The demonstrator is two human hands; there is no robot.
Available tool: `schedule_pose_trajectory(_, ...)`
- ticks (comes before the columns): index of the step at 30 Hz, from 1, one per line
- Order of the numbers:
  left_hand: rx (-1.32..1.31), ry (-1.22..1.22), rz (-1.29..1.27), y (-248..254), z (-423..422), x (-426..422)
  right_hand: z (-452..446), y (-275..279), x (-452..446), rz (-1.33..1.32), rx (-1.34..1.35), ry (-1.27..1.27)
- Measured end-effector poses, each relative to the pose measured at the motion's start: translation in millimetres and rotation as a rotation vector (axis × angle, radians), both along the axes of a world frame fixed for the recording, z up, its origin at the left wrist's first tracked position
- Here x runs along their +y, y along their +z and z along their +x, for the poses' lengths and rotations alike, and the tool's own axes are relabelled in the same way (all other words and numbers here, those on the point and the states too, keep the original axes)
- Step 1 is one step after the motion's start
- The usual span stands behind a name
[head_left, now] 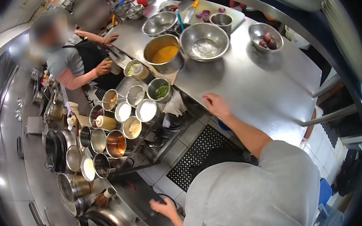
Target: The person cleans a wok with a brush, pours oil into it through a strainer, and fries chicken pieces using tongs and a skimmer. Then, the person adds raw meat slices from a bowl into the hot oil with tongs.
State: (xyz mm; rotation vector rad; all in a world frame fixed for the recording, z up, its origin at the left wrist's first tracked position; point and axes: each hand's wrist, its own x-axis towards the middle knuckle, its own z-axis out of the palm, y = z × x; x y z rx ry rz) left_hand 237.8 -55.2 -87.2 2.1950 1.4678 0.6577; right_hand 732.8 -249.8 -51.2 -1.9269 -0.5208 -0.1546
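My right hand [217, 104] is at the near edge of the steel worktable [247, 88], its fingers loosely bent and a little apart, with nothing visible in them. Lower down, my left hand [165, 207] hangs over a dark surface [138, 195] beside the stove side, fingers spread and slightly blurred, holding nothing I can see. Nearest my right hand are a pot of chopped green herbs [161, 91] and a draped cloth [174, 105]. Further up the table are a pot of orange liquid [163, 55] and a wide steel bowl [204, 43].
A co-worker [75, 62] stands at the far end, one hand on the table. Several ingredient pots, including one of white contents [146, 111], fill the rack. A bowl of onions [266, 40], a knife [191, 11] and a cutting board [235, 17] lie on the table. A perforated mat [185, 165] covers floor tiles.
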Motion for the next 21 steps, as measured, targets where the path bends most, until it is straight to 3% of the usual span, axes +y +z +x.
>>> schedule_pose_trajectory(1,0.321,-0.159,-0.488,4.4,13.2,7.2,-1.8,0.9,0.0,0.029,0.003,-0.005)
schedule_pose_trajectory(2,0.39,-0.229,-0.582,-3.3,24.4,-8.6,-3.8,1.5,-1.2,0.04,0.015,-0.008)
schedule_pose_trajectory(3,0.185,-0.237,-0.829,-22.0,20.7,-19.6,-4.2,3.1,-1.4,0.05,0.023,-0.006)
schedule_pose_trajectory(5,0.097,-0.195,-1.027,-48.2,12.7,-29.2,-2.4,4.3,-1.8,0.063,0.014,0.002)
schedule_pose_trajectory(10,0.159,-0.115,-1.098,-86.8,0.2,-23.7,-4.1,7.1,-4.3,0.022,-0.027,0.005)
schedule_pose_trajectory(16,0.163,-0.072,-1.106,-99.6,-13.0,-17.8,13.3,-18.3,-0.5,0.201,0.171,0.0)
schedule_pose_trajectory(19,0.148,-0.043,-1.109,-100.1,-17.8,-20.0,9.4,-1.0,-19.3,0.606,0.746,-0.086)
schedule_pose_trajectory(21,0.125,-0.022,-1.111,-101.2,-17.7,-21.3,3.3,1.7,-38.7,0.772,0.722,-0.259)
